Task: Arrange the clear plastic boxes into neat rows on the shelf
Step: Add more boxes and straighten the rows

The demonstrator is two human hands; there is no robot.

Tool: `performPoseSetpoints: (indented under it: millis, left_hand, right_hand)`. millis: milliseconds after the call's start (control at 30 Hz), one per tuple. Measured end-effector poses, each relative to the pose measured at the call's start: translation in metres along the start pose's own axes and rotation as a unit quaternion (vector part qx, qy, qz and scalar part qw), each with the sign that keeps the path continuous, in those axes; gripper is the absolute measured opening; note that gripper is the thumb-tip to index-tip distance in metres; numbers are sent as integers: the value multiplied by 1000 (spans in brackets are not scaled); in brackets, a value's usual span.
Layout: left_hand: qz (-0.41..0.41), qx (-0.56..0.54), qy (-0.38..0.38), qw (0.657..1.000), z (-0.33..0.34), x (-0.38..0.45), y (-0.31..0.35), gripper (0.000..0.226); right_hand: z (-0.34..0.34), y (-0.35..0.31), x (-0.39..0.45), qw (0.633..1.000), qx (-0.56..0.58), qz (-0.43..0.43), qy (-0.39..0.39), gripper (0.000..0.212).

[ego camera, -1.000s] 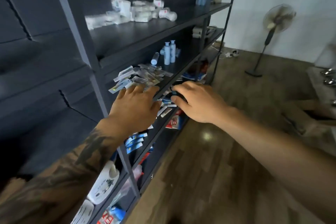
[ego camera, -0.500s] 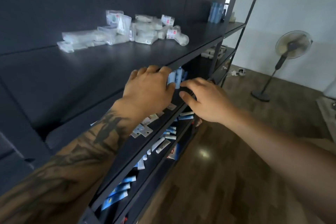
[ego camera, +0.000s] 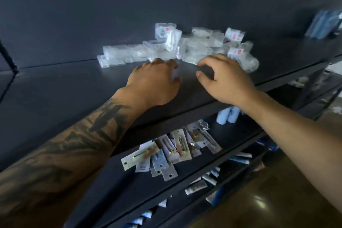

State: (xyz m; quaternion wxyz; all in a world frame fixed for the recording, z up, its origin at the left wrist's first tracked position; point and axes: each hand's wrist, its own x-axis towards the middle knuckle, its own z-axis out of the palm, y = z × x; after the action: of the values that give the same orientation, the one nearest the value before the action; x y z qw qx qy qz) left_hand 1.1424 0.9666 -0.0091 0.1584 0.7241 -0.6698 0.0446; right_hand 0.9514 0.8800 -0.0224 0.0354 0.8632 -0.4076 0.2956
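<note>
Head view. Clear plastic boxes [ego camera: 185, 50] lie in a loose heap, upper centre of frame, at back of dark shelf [ego camera: 74, 89]. Left hand [ego camera: 155, 83], centre, grip relaxed, fingers reaching twd heap edge, holding nothing. Right hand [ego camera: 225, 81], centre-right, grip loosely curled, empty, near the boxes; contact can't be told (blur). Blister packs [ego camera: 170, 150] on lower shelf.

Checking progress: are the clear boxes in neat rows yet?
No: the clear boxes lie in a loose heap at the back of the top shelf, some tilted or on edge.
</note>
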Motion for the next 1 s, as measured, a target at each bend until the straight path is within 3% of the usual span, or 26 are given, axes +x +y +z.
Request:
performPoseSetpoints:
  millis: [233, 367, 500, 700, 1000]
  left_hand:
    - [-144, 48, -11, 988, -1, 70, -13, 53]
    - [-185, 61, 31, 980, 7, 97, -20, 52]
    - [-186, 86, 60, 977, 18, 127, -30, 57]
    - [-164, 153, 35, 974, 36, 167, -55, 58]
    - [-161, 174, 53, 970, 39, 167, -61, 47]
  right_hand:
    - [27, 45, 92, 994, -4, -108, -17, 37]
    - [44, 50, 136, 985, -28, -167, -14, 45]
    - [64, 48, 176, 976, -72, -206, -2, 53]
    - [85, 48, 210, 959, -142, -243, -22, 62]
    - [84, 49, 217, 948, -176, -262, -38, 51]
